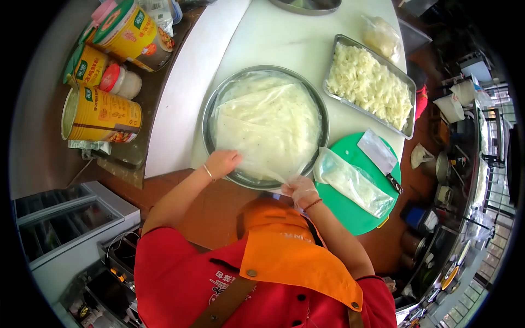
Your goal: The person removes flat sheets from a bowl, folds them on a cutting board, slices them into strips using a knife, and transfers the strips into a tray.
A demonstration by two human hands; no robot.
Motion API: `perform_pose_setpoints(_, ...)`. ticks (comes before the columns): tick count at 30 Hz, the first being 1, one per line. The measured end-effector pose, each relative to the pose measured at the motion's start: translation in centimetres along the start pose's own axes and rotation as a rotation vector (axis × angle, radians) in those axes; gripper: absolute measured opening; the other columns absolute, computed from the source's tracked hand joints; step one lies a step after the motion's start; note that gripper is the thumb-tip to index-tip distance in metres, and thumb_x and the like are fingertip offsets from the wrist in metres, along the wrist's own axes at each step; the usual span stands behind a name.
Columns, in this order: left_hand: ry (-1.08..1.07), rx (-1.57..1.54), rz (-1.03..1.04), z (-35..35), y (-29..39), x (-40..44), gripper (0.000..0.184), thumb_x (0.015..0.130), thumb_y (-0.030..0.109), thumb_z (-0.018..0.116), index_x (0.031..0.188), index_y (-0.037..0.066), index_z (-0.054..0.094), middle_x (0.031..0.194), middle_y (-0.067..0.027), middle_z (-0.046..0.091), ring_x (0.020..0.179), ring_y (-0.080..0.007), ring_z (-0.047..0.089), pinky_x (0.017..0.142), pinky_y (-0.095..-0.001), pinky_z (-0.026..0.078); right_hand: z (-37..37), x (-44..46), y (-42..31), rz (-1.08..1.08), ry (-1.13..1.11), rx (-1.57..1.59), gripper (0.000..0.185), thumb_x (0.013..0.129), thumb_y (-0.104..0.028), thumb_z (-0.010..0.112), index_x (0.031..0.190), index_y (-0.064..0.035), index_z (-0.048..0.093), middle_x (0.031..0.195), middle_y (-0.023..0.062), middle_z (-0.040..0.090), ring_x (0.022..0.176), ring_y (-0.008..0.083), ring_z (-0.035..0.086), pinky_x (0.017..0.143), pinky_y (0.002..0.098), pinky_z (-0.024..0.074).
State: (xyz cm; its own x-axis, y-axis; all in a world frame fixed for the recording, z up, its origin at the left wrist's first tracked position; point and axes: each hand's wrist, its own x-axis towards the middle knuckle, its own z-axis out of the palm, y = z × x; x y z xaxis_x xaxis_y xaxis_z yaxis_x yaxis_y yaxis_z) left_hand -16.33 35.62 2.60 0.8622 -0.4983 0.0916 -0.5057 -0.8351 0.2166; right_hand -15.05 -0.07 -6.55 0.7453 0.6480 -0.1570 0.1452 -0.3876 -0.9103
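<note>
A round metal basin (205,127) stands in front of me, filled with pale shredded food. A clear plastic sheet (262,128) lies wrinkled over the food. My left hand (223,163) is at the basin's near left rim, its fingers closed on the sheet's edge. At the near right rim, my right hand (302,191), in what looks like a thin clear glove, pinches a gathered corner of the sheet. Just right of that hand, a folded clear plastic bag (353,183) with whitish contents lies on a round green cutting board (342,216).
A cleaver (378,153) rests on the board. Behind it is a metal tray (330,89) of pale shreds, with a tied plastic bag (381,38) beyond. Yellow cans (109,115) and a red-lidded jar (123,82) crowd the left shelf. Another metal pan (306,10) sits at the back.
</note>
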Motion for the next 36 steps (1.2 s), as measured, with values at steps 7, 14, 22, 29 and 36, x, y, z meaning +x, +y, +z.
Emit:
perform_pose_setpoints(7,-0.084,-0.217,0.063,-0.3,3.7,-0.1,0.014,0.083,0.018,0.066,0.089,0.008,0.059,0.089,-0.0102,0.057,0.084,-0.0282,0.057,0.070,-0.0409,0.051,-6.3,1.9,-5.8,0.065,-0.354,-0.530,0.013,0.079,-0.023,0.065,0.084,-0.0105,0.067,0.085,0.0149,0.067,0.086,0.0324,0.065,0.074,0.0424,0.0521)
perform_pose_setpoints(14,0.187,-0.077,-0.054,1.7,1.6,6.4,0.019,0.076,0.013,0.067,0.093,0.005,0.063,0.102,-0.0129,0.059,0.098,-0.0330,0.058,0.086,-0.0432,0.049,-10.8,9.8,-8.6,0.299,0.043,-0.913,0.031,0.087,-0.031,0.062,0.108,-0.0085,0.068,0.105,0.0208,0.068,0.104,0.0343,0.064,0.091,0.0457,0.0490)
perform_pose_setpoints(22,-0.157,0.116,-0.369,-0.6,-5.8,8.5,0.033,0.073,0.029,0.075,0.100,0.012,0.067,0.101,-0.0118,0.062,0.099,-0.0287,0.060,0.091,-0.0464,0.046,-9.8,8.9,-7.4,0.384,0.161,-0.727,0.029,0.089,-0.029,0.052,0.094,-0.0090,0.073,0.099,0.0183,0.071,0.098,0.0357,0.068,0.084,0.0472,0.0525)
perform_pose_setpoints(29,-0.243,0.030,-0.376,0.0,-6.0,6.9,0.024,0.081,0.031,0.071,0.094,0.011,0.068,0.093,-0.0124,0.066,0.092,-0.0336,0.061,0.086,-0.0475,0.047,-5.6,8.9,-1.8,-0.125,-0.340,-0.761,0.041,0.091,-0.036,0.058,0.115,-0.0046,0.067,0.122,0.0175,0.066,0.112,0.0310,0.063,0.097,0.0399,0.0491)
perform_pose_setpoints(36,0.040,-0.615,-0.482,-5.8,-2.1,4.6,0.020,0.087,0.016,0.073,0.095,0.000,0.063,0.083,-0.0088,0.062,0.067,-0.0213,0.053,0.061,-0.0335,0.042,-7.3,3.5,-13.4,0.069,-0.250,0.633,0.048,0.091,-0.027,0.071,0.128,-0.0011,0.057,0.113,0.0080,0.064,0.108,0.0184,0.059,0.096,0.0324,0.0461)
